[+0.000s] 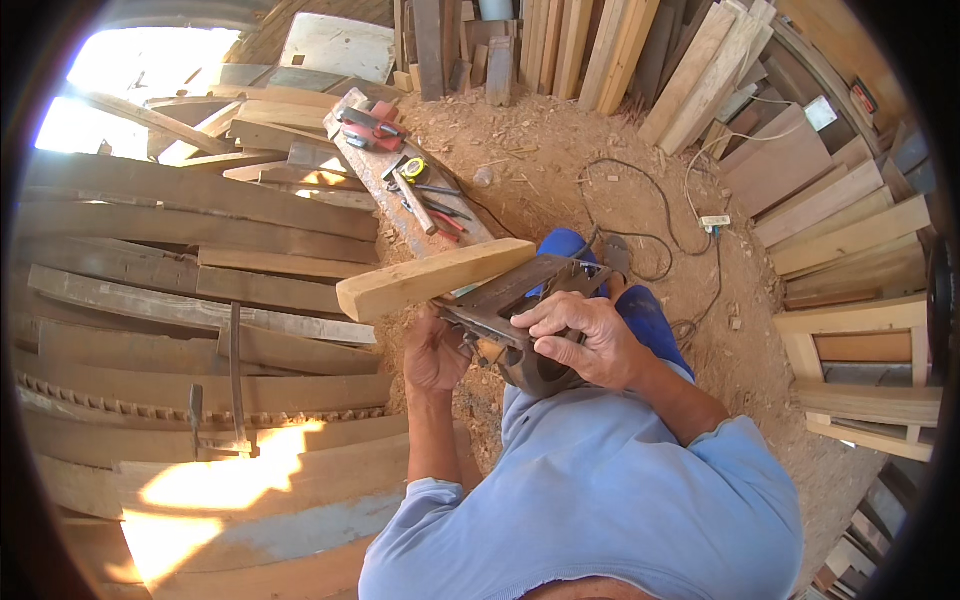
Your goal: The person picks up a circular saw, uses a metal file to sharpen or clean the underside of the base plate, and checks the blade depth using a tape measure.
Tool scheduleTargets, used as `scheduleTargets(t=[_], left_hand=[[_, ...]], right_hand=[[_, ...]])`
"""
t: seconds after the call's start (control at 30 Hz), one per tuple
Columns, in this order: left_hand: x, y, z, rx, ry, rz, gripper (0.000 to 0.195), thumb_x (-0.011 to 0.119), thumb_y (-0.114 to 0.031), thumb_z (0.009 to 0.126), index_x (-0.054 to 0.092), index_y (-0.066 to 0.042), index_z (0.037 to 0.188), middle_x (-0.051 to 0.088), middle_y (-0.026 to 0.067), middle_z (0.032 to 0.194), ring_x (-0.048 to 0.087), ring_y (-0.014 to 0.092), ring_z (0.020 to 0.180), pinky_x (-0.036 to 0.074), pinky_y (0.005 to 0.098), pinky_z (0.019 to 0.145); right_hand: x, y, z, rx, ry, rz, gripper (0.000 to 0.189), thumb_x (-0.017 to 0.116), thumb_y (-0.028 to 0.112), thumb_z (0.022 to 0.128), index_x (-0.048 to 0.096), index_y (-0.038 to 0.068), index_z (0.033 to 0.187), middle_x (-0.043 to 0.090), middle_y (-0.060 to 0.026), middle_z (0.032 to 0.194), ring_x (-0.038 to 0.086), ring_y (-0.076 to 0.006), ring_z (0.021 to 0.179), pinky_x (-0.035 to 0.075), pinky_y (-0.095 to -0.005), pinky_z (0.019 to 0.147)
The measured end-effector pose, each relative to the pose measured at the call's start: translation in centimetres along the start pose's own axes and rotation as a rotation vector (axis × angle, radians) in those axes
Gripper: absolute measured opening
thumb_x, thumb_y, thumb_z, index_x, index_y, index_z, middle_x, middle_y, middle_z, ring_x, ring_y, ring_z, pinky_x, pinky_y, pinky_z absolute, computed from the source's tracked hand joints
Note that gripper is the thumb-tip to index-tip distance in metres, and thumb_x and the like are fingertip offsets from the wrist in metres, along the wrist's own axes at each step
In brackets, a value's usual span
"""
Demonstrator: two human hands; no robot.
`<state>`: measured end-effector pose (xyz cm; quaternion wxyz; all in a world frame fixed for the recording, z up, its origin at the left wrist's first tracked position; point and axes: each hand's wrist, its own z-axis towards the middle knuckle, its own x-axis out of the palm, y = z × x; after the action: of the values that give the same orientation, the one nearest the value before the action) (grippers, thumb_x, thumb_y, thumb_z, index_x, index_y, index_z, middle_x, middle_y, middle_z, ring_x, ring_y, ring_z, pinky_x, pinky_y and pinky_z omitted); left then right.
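A portable circular saw [536, 360] is tilted over my lap, its dark metal base plate [491, 300] facing up. At the plate's left end, my left hand [436, 352] has its fingers curled at the edge, partly hidden. My right hand [581, 337] lies over the plate's right part with bent fingers beside the opening; what its fingertips grip is unclear. Beyond the plate, a short wooden beam [435, 279] slants across the near end of a plank bench [375, 184]. On that bench are a hammer [416, 202], a yellow tape measure [413, 168], red-handled pliers [448, 220] and a red power tool [375, 127].
Long boards [292, 300] cover the left side, with a clamp-like wood-and-metal tool [236, 375] on them. More timber [720, 82] leans along the back and right. A dark cord [664, 195] loops over the sawdust-strewn floor to a power strip [714, 221].
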<state>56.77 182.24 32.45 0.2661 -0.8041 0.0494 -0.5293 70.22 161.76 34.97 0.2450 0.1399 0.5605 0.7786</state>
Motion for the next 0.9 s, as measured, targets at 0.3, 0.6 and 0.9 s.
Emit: scheduleTargets(t=[0.3, 0.6, 0.9], left_hand=[[0.9, 0.6, 0.7, 0.058, -0.142, 0.079, 0.024, 0.064, -0.018, 0.095, 0.060, -0.010, 0.117, 0.067, 0.0084, 0.114, 0.065, 0.023, 0.106, 0.057, 0.0366, 0.084], [0.2, 5.3, 2.8, 0.191, -0.130, 0.180, 0.033, 0.063, -0.005, 0.090, 0.058, -0.009, 0.123, 0.066, 0.0075, 0.114, 0.065, 0.023, 0.108, 0.059, 0.0365, 0.087], [-1.3, 6.1, 3.5, 0.203, -0.021, 0.172, 0.034, 0.066, -0.006, 0.092, 0.056, -0.008, 0.125, 0.066, 0.0084, 0.114, 0.067, 0.022, 0.104, 0.062, 0.0354, 0.084]], right_hand=[[-1.3, -0.1, 0.8, -0.035, -0.040, -0.038, 0.018, 0.070, 0.017, 0.091, 0.060, 0.004, 0.098, 0.072, -0.0120, 0.106, 0.068, -0.0296, 0.097, 0.053, -0.0396, 0.088], [-4.5, -1.7, -1.4, 0.054, -0.139, -0.260, 0.018, 0.066, 0.016, 0.094, 0.059, 0.003, 0.104, 0.070, -0.0126, 0.108, 0.066, -0.0254, 0.103, 0.053, -0.0351, 0.089], [-4.9, -4.0, -4.3, 0.508, -0.326, 0.094, 0.029, 0.053, 0.025, 0.103, 0.065, -0.001, 0.103, 0.068, -0.0052, 0.093, 0.059, -0.0108, 0.082, 0.051, -0.0263, 0.076]])
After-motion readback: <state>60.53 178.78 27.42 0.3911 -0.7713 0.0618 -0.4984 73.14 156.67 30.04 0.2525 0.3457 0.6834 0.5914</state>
